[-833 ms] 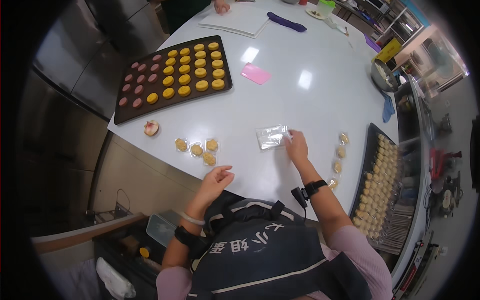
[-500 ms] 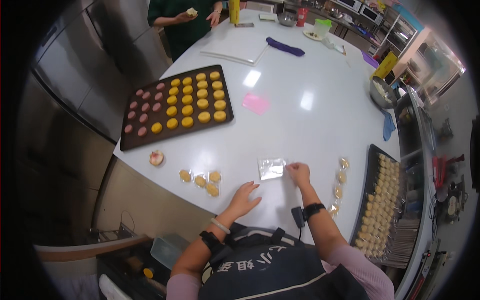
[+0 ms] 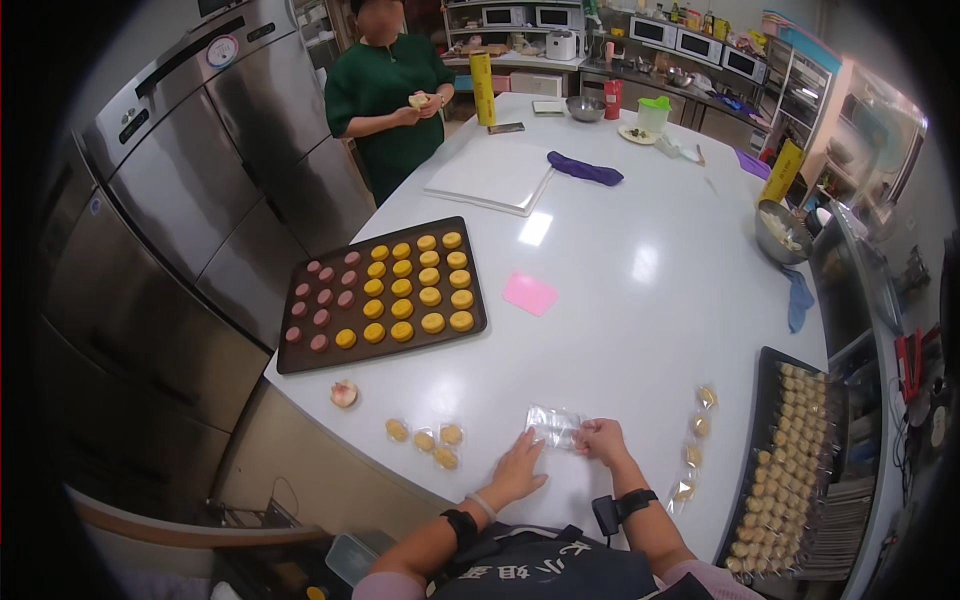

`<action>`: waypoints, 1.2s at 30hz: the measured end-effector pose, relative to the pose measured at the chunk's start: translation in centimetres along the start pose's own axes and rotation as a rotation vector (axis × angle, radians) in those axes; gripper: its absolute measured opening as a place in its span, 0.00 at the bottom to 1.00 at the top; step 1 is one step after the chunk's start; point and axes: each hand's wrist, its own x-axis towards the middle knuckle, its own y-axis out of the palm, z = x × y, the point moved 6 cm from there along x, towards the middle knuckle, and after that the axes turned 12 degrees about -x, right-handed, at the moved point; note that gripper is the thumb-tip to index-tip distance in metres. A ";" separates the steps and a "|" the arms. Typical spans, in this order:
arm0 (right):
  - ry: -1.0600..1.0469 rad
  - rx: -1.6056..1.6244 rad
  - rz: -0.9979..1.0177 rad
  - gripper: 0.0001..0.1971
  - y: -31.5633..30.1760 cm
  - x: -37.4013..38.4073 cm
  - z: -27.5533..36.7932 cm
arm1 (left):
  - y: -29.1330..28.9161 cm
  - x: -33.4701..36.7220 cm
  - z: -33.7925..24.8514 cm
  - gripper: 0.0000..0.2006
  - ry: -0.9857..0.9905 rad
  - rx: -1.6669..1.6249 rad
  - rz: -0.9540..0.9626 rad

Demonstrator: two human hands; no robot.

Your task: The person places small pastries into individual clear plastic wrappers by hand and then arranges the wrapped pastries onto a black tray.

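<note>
Clear packet on the white table — near side of the pink sheet. Left hand spread, fingertips on packet's left end. Right hand narrow at its right end — can't tell if gripping. Cake tray left of pink sheet.

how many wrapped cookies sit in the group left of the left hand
4, grouped left of the left hand: the leftmost cookie, middle cookie, rightmost cookie and lowest cookie. None appears hidden.
</note>
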 end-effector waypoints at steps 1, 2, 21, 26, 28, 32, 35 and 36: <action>-0.029 -0.177 0.000 0.12 0.1 0.3 0.0 | 0.0 0.0 -0.2 0.35 0.009 -0.007 0.008; -0.032 -0.174 0.002 0.12 0.4 0.6 -0.2 | 0.2 -0.1 -0.1 0.35 0.009 -0.002 0.007; -0.482 -0.650 -0.858 0.07 -9.8 -5.3 6.6 | -0.6 0.8 0.6 0.34 -0.082 0.012 -0.071; -0.737 -0.925 -0.379 0.07 -3.0 -10.2 11.3 | -5.5 0.9 -3.8 0.27 0.129 -0.295 -0.371; -0.824 -0.944 -0.209 0.07 0.5 -11.4 11.7 | -5.0 0.3 -4.6 0.19 0.014 -0.595 -0.111; -0.843 -1.018 -0.044 0.11 4.5 -12.4 12.8 | -6.2 -3.1 -3.6 0.10 -0.163 -0.714 -0.108; -0.872 -0.880 0.059 0.11 7.0 -11.6 12.8 | -4.9 -5.8 0.5 0.08 -0.254 -0.980 -0.182; -0.899 -0.841 0.109 0.11 8.0 -12.1 12.6 | -4.8 -7.1 1.0 0.07 -0.308 -0.952 -0.187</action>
